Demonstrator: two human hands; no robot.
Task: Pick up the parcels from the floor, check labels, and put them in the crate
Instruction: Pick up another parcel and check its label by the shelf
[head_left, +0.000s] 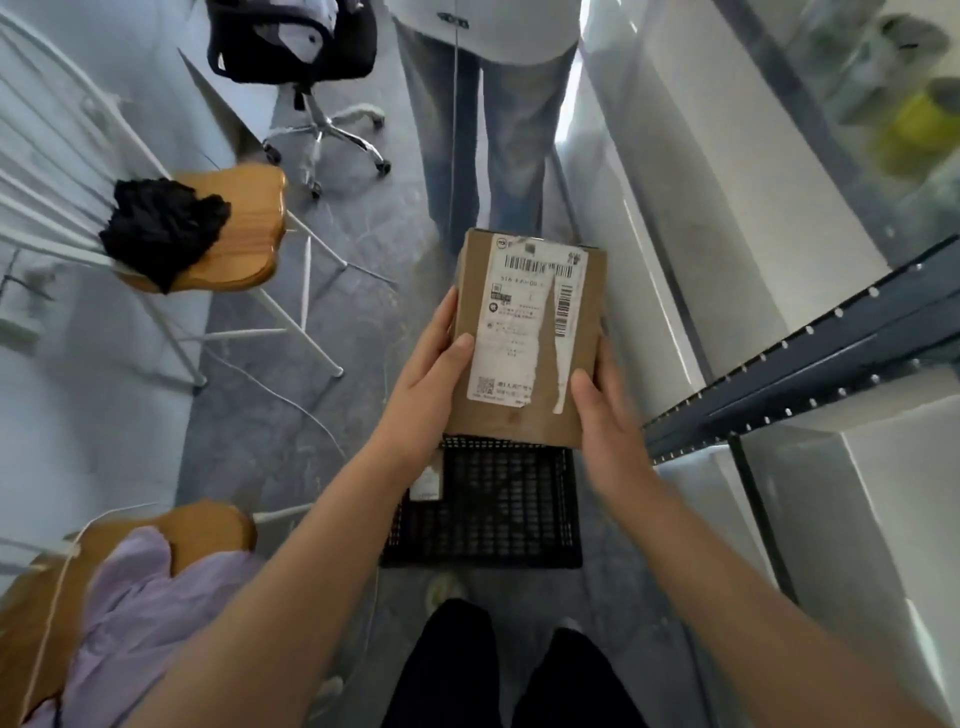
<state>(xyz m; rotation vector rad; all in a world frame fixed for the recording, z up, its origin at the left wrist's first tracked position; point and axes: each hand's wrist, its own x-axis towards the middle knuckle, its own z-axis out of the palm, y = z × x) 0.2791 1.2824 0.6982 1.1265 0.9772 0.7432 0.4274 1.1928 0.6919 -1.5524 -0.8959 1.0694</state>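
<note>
A brown cardboard parcel (589, 332) is held up in front of me, its white shipping label (524, 322) with barcodes facing me and a torn strip down the label. My left hand (428, 371) grips its left edge, thumb on the label. My right hand (605, 415) grips its lower right corner. Directly below the parcel sits a black mesh crate (498, 512) on the floor, with a small labelled parcel (427, 483) at its left inner side.
Another person's legs in jeans (483, 135) stand just beyond the parcel. Two wooden-seat chairs stand at left: one with a black cloth (161, 228), one with a lilac garment (150, 613). A black office chair (311, 62) is behind. Dark metal shelving (810, 358) and white boxes line the right.
</note>
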